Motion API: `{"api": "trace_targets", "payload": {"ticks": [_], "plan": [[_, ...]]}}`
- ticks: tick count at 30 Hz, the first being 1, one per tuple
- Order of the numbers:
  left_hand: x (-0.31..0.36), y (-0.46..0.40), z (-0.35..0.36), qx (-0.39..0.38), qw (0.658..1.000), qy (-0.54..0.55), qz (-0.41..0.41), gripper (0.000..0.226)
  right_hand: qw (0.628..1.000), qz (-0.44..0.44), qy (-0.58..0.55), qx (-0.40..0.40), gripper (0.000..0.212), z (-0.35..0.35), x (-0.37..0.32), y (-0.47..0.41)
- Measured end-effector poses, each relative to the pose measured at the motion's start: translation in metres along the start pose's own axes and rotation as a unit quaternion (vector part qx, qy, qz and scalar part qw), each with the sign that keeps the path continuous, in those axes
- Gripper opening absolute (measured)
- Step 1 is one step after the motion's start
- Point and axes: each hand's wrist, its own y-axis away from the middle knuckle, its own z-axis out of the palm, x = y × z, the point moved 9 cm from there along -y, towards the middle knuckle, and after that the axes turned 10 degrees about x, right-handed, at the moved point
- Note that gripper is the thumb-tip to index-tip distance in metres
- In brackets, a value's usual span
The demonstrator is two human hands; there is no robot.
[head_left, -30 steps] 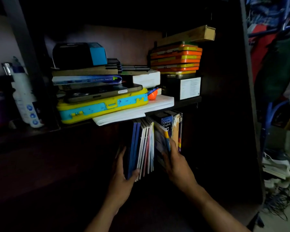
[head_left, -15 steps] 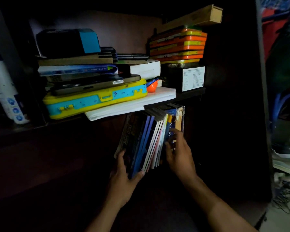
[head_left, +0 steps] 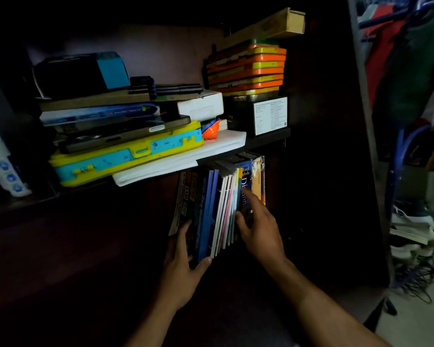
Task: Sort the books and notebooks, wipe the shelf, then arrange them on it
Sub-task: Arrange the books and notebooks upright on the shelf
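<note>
A row of books and thin notebooks point(head_left: 212, 209) stands in the dark lower compartment, leaning to the left. My left hand point(head_left: 183, 266) grips the lower left end of the bundle, fingers on its left face and thumb under the spines. My right hand point(head_left: 257, 227) touches the spines at the right, its index finger stretched out on the blue Oxford English dictionary point(head_left: 246, 181). A tan worn book point(head_left: 258, 181) stands right of the dictionary. The shelf board point(head_left: 266, 141) above carries other stacked items.
On the upper shelf lie a yellow-and-blue case point(head_left: 125, 156), a tablet point(head_left: 125, 134), white folded paper point(head_left: 181, 161), a white box point(head_left: 201, 106), orange tins point(head_left: 248, 68) on a black box point(head_left: 258, 116). Clothes and cables fill the right side.
The bundle of notebooks has tilted further left and come forward in my left hand. My right hand has shifted onto the dictionary's spine. The view has moved closer.
</note>
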Motion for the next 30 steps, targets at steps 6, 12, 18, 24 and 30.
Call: {"api": "trace_targets", "payload": {"ticks": [6, 12, 18, 24, 30], "plan": [[0.039, 0.024, -0.026, 0.079, 0.992, -0.081, 0.059, 0.080, 0.999, 0.012, 0.008, -0.040, 0.055, -0.042, -0.028, 0.057], [0.143, 0.112, 0.034, -0.086, 0.993, 0.008, 0.083, 0.035, 0.998, 0.046, 0.050, -0.006, 0.034, -0.192, -0.044, 0.132], [0.315, 0.231, 0.128, -0.252, 0.945, 0.089, 0.188, 0.020, 0.985, 0.051, 0.159, -0.035, 0.020, -0.371, -0.089, 0.174], [0.412, 0.303, 0.186, -0.322, 0.915, 0.103, 0.221, 0.024, 0.940, 0.147, 0.298, -0.084, 0.029, -0.522, -0.085, 0.196], [0.436, 0.318, 0.215, -0.356, 0.906, 0.081, 0.216, 0.032, 0.915, 0.227, 0.331, -0.037, 0.041, -0.601, -0.046, 0.194]]}}
